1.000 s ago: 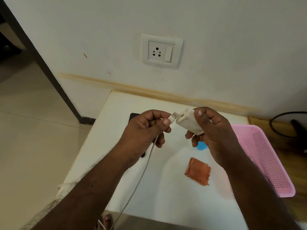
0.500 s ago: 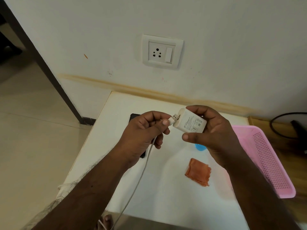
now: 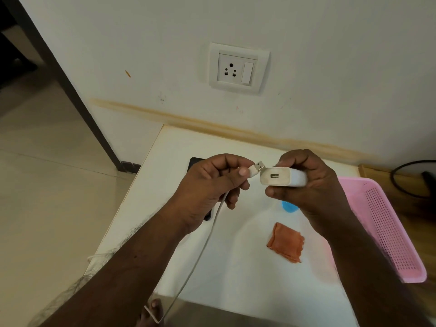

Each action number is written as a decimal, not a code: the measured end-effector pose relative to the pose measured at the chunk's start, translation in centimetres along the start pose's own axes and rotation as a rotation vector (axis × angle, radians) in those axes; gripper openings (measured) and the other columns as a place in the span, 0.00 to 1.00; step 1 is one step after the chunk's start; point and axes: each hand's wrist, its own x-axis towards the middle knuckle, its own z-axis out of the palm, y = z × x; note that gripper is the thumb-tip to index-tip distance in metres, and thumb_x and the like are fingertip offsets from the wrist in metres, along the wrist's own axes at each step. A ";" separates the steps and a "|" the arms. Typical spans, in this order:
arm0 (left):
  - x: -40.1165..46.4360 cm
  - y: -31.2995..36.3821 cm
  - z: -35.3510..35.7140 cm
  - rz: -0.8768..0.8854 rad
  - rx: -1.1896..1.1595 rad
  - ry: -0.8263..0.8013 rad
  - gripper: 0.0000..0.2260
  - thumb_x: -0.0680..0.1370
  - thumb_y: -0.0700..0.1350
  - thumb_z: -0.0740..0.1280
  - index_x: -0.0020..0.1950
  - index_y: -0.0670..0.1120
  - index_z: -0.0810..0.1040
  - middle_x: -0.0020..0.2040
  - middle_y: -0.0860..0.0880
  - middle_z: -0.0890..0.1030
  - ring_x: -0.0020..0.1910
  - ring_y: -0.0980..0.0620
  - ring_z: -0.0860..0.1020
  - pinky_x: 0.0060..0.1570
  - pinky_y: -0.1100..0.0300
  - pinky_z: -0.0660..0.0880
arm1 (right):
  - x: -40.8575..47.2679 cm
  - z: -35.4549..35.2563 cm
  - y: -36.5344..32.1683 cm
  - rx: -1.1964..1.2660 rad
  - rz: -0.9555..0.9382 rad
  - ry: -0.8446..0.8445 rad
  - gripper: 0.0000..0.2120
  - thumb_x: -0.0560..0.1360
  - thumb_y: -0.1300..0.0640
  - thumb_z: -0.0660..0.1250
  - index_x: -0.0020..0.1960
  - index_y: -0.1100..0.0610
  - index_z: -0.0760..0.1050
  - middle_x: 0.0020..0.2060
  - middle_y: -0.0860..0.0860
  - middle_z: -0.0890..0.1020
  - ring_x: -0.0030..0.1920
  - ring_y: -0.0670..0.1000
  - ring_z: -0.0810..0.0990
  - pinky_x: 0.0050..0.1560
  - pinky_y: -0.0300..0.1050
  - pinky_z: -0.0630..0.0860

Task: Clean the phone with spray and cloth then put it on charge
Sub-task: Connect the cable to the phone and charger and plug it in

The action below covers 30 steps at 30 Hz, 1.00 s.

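Between hands, USB plug (image 3: 259, 165) now apart from adapter (image 3: 283, 177).

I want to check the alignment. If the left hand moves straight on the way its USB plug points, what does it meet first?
Probably the charger adapter in the right hand. The left hand aims the USB plug slightly above the port, though depth is unclear.
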 end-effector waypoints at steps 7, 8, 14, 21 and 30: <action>-0.1 -0.2 -0.1 -0.007 0.008 -0.011 0.08 0.75 0.46 0.70 0.51 0.47 0.85 0.37 0.47 0.81 0.29 0.51 0.73 0.30 0.60 0.74 | 0.1 0.6 -0.6 -0.477 -0.283 0.224 0.23 0.65 0.64 0.80 0.49 0.46 0.72 0.49 0.41 0.77 0.52 0.40 0.76 0.46 0.34 0.75; -0.1 -0.2 -0.1 -0.007 0.013 -0.010 0.08 0.75 0.46 0.70 0.51 0.47 0.85 0.37 0.47 0.82 0.29 0.51 0.73 0.31 0.60 0.74 | 0.1 0.6 -0.6 -0.527 -0.347 0.237 0.24 0.66 0.64 0.80 0.51 0.46 0.72 0.49 0.41 0.75 0.53 0.39 0.75 0.47 0.32 0.74; 0.0 -0.1 0.0 0.000 0.013 -0.003 0.08 0.75 0.48 0.71 0.51 0.49 0.86 0.37 0.48 0.82 0.30 0.51 0.73 0.32 0.60 0.75 | 0.1 0.6 -0.7 -0.557 -0.427 0.235 0.24 0.65 0.67 0.80 0.52 0.49 0.73 0.50 0.48 0.76 0.54 0.40 0.74 0.47 0.32 0.73; 0.0 -0.1 0.0 0.009 -0.016 -0.006 0.08 0.77 0.47 0.68 0.53 0.48 0.85 0.39 0.47 0.82 0.30 0.51 0.73 0.32 0.60 0.75 | 0.1 0.7 -0.9 -0.570 -0.421 0.238 0.26 0.65 0.67 0.81 0.53 0.49 0.72 0.50 0.42 0.75 0.54 0.38 0.75 0.46 0.34 0.75; 0.0 -0.2 -0.1 0.015 -0.013 -0.006 0.08 0.77 0.46 0.70 0.53 0.47 0.85 0.38 0.47 0.82 0.30 0.51 0.73 0.32 0.60 0.75 | 0.1 0.7 -1.0 -0.520 -0.331 0.207 0.26 0.65 0.64 0.81 0.52 0.43 0.72 0.49 0.36 0.76 0.52 0.37 0.76 0.46 0.28 0.72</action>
